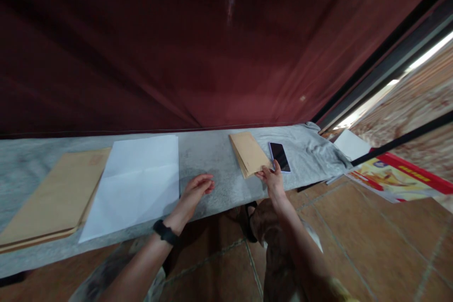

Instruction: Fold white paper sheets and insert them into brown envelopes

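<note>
My right hand [272, 178] touches the near corner of a small stack of brown envelopes [247, 153] lying on the grey cloth-covered bench [212, 155], its fingers pinching that edge. A dark phone [280, 156] lies just right of the stack, beside my thumb. My left hand [196, 191] rests on the cloth with fingers loosely curled and nothing in it; a black band sits on that wrist. A creased white sheet of paper [136, 181] lies left of it, overlapping a stack of large brown envelopes [53, 198].
A dark red curtain [212, 47] hangs behind the bench. On the tiled floor [354, 236] at the right lie a colourful printed poster [392, 179] and a white sheet [350, 144]. My legs and a dark sandal [246, 219] are below.
</note>
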Available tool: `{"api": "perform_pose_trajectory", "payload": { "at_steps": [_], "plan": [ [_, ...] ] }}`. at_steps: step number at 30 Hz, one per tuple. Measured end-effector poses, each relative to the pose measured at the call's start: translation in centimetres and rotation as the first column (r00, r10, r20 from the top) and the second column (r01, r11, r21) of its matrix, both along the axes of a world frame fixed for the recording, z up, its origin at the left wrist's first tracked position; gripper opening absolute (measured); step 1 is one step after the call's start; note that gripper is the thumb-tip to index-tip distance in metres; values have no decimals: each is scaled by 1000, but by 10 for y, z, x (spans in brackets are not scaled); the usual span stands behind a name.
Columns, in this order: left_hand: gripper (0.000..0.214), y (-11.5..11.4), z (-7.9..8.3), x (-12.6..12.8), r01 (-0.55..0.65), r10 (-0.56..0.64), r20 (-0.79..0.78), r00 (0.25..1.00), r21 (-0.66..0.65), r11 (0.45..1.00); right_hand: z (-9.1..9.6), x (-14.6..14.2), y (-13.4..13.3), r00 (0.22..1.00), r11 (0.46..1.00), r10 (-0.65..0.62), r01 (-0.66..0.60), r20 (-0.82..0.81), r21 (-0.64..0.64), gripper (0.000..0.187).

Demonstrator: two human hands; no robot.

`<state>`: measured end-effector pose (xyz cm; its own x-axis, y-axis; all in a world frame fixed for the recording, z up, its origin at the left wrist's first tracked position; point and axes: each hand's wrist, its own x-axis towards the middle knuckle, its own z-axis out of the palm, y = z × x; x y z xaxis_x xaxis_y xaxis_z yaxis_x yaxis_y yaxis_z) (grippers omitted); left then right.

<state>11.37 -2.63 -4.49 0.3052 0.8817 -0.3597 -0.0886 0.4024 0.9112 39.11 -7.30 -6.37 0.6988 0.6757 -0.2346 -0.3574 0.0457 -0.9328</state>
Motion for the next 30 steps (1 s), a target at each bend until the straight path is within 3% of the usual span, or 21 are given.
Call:
{"api": "perform_pose_trajectory", "payload": {
  "at_steps": [14, 26, 28, 30],
  "plan": [
    [43, -2, 0, 2, 33, -30, -64, 997, 42, 999, -3, 1, 0, 995, 985, 49, -33, 88, -169, 68],
    [43, -3, 1, 3, 62, -57, -70, 996, 70, 996, -3, 0, -1, 991, 975, 56, -28, 124, -219, 69],
    [43, -3, 1, 3, 65, -60, -76, 995, 73, 995, -3, 0, -1, 981, 969, 61, -15, 182, -246, 67],
    [43, -3, 1, 3, 67, -61, -83, 995, 74, 995, -2, -2, -3, 929, 965, 81, 18, 361, -263, 61]
  ]
}}
